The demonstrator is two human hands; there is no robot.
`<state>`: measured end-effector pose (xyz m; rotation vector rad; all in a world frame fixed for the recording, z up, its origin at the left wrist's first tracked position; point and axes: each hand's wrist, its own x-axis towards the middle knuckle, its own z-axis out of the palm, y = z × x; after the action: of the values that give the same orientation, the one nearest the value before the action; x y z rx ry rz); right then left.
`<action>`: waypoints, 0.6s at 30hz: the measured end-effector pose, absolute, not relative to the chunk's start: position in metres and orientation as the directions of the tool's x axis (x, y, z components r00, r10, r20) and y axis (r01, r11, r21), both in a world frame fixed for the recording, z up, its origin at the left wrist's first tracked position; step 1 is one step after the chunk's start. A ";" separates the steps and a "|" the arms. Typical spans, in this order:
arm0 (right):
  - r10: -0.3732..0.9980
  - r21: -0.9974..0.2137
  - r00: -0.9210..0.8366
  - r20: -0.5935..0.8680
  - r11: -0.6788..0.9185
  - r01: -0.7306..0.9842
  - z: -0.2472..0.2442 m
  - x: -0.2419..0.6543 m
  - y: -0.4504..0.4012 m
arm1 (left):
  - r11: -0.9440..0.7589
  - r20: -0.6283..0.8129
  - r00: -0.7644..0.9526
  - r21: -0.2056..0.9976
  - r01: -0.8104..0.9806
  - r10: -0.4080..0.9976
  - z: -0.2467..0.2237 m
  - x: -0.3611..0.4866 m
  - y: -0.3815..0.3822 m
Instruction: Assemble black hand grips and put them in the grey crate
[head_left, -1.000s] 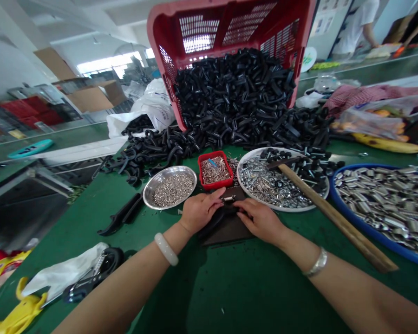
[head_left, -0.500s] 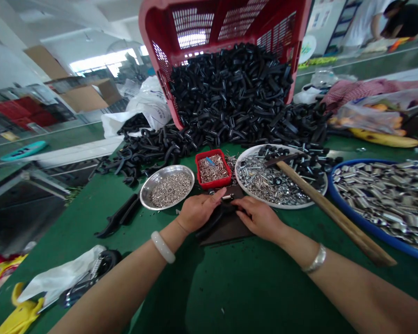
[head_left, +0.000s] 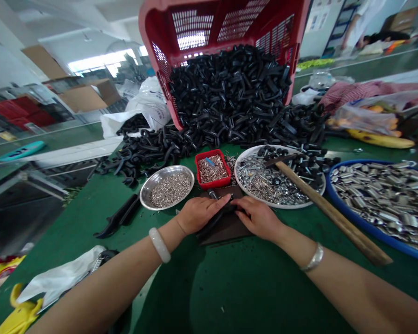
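1. Left hand (head_left: 200,214) and right hand (head_left: 257,219): close together, palms down, fingers pressing from either side on the black part. I cannot tell how firmly either grips.
2. Black part (head_left: 218,219): lying on the mat (head_left: 226,234), between my hands.
3. Fitting (head_left: 212,194): small, metal, at the mat's far edge.
4. Tray (head_left: 212,188), red, of pins: just beyond the mat.
5. Bowl (head_left: 141,195), steel: left of the mat.
6. Plate (head_left: 282,207), white, of screws, with hammer (head_left: 330,215) across it: right of the mat.
7. Pile (head_left: 230,88) of black parts, spilling from crate (head_left: 153,28): well beyond the mat.
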<state>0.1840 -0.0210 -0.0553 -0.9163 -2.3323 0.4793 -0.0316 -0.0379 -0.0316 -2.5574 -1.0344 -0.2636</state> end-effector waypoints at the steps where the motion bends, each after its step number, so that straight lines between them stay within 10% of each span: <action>1: 0.706 -0.506 -0.595 0.384 0.700 0.504 -0.055 0.183 -0.021 | -0.667 0.282 0.715 -0.258 0.699 0.640 -0.029 -0.032 -0.038; 12: 0.938 0.096 -0.274 0.210 0.259 0.961 0.016 0.284 -0.020 | -0.665 0.417 0.560 0.162 0.729 0.716 -0.021 -0.036 -0.046; 18: 0.967 -0.009 -0.221 0.128 0.224 0.975 -0.003 0.330 -0.029 | -0.632 0.337 0.564 0.136 0.763 0.754 -0.019 -0.030 -0.054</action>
<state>0.3298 -0.0287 -0.0033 -1.8900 -2.3725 -0.1102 -0.0304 -0.0535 -0.0190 -2.7557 -1.3361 -0.5755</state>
